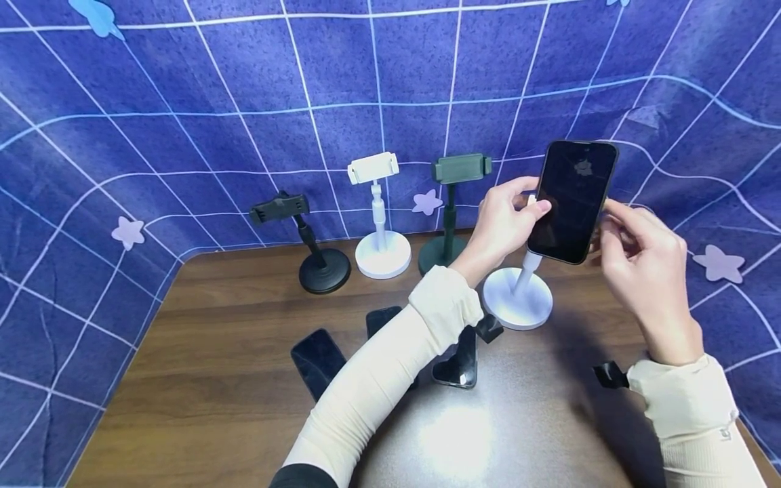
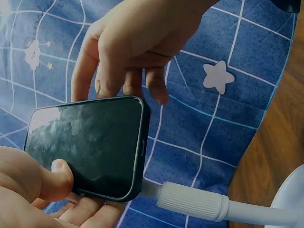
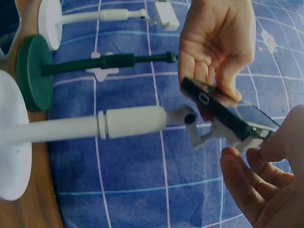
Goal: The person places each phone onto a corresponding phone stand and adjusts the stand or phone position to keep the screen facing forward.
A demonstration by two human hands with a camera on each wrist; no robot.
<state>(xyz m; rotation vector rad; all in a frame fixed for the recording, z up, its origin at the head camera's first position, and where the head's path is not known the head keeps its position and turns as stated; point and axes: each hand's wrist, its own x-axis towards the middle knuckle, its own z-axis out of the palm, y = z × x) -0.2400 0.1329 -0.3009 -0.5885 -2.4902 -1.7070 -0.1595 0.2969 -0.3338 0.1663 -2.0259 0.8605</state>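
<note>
A black smartphone (image 1: 573, 200) stands upright at the head of a white phone stand (image 1: 517, 298), its dark screen facing me. My left hand (image 1: 502, 220) grips its left edge, thumb (image 2: 61, 178) over the screen and fingers behind. At the opposite edge, my right hand (image 1: 647, 261) has its fingers curled behind the phone. The right wrist view shows those fingertips (image 3: 231, 159) at the white clamp (image 3: 249, 142) behind the phone, with the thumb by the phone's edge. The phone hides most of the clamp in the head view.
Black (image 1: 325, 271), white (image 1: 383, 255) and green (image 1: 450, 217) phone stands line the back of the wooden table (image 1: 183, 379). Three phones lie in front, one at left (image 1: 318, 362), another (image 1: 383, 317) partly under my left sleeve, a third (image 1: 457, 366) right. Blue grid cloth (image 1: 244, 81) hangs behind.
</note>
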